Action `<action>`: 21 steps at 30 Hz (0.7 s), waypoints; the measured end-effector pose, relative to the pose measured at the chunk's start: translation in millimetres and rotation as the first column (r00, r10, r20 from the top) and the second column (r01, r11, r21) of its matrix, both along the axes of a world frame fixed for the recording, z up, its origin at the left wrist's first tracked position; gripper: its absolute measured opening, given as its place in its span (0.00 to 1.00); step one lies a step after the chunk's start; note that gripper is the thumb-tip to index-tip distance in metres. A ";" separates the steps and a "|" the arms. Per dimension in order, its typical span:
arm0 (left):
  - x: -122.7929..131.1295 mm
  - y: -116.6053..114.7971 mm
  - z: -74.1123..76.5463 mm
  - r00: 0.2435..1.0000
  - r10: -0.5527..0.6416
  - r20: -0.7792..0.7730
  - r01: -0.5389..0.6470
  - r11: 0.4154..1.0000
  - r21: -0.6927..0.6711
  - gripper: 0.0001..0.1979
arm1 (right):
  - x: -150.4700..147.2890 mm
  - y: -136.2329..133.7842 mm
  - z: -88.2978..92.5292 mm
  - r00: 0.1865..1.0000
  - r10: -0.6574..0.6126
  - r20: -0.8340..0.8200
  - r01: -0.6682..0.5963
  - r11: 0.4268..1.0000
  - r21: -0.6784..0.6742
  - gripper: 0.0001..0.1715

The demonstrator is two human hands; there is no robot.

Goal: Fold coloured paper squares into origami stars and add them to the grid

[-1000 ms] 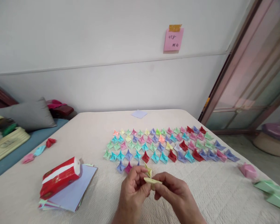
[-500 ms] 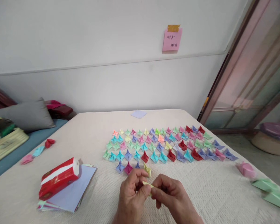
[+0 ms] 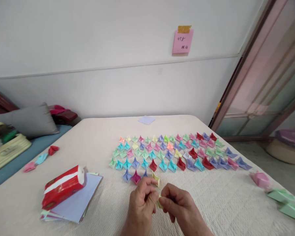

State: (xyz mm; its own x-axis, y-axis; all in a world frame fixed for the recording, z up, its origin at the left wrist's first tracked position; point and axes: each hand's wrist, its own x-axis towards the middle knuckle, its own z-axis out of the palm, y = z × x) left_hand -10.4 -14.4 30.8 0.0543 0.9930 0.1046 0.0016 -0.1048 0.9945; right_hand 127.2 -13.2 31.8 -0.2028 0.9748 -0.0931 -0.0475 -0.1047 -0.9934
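Between my two hands is a small piece of folded pale yellow paper, mostly covered by fingers. My left hand pinches it from the left, thumb against curled fingers. My right hand pinches the other side between thumb and forefinger. Just beyond my left fingertips stands a yellow paper boat, beside a magenta paper boat and blue ones in the nearest row. Several longer rows of small coloured paper boats spread out behind them.
At left, a red tissue pack lies on a stack of coloured paper. Pink folded paper and green paper boats sit near the right edge. A lilac sheet lies by the wall, and a pink note is taped above.
The yellow paper has turned in my fingers and shows less above the left thumb. My left fingers have shifted slightly around it; the rows of boats stay put.
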 end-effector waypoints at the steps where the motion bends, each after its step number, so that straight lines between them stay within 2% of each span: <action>1: 0.0 1.9 0.5 0.999 -0.009 0.038 0.010 0.999 -0.032 0.12 | -0.4 0.2 -0.7 1.000 -0.028 -0.013 0.028 1.000 -0.008 0.14; 3: 0.5 5.0 1.7 0.994 -0.038 0.101 0.047 0.995 -0.087 0.14 | -0.3 1.6 -1.3 0.994 -0.097 -0.056 0.096 0.995 -0.023 0.15; 5: 1.4 6.2 2.4 0.989 -0.116 0.093 0.127 0.985 -0.120 0.16 | 0.7 3.7 -0.9 0.986 -0.132 -0.104 0.130 0.991 -0.030 0.15; 8: 2.8 5.2 2.2 0.981 -0.193 0.021 0.194 0.970 -0.144 0.19 | 2.8 5.6 1.9 0.983 -0.097 -0.156 0.094 0.995 -0.027 0.15; 13: -0.4 4.8 0.5 0.990 -0.130 0.047 0.136 0.977 -0.167 0.19 | 6.1 4.5 5.7 0.979 0.011 -0.202 -0.016 1.000 -0.023 0.12; 15: -2.5 4.5 -0.4 0.990 -0.129 0.064 0.139 0.973 -0.182 0.19 | 7.1 3.6 4.9 0.976 0.044 -0.214 -0.048 0.999 -0.012 0.13; 21: -3.3 2.9 0.0 0.984 -0.149 0.096 0.166 0.964 -0.206 0.19 | 2.7 1.3 1.8 0.978 -0.058 -0.203 0.057 0.998 -0.010 0.12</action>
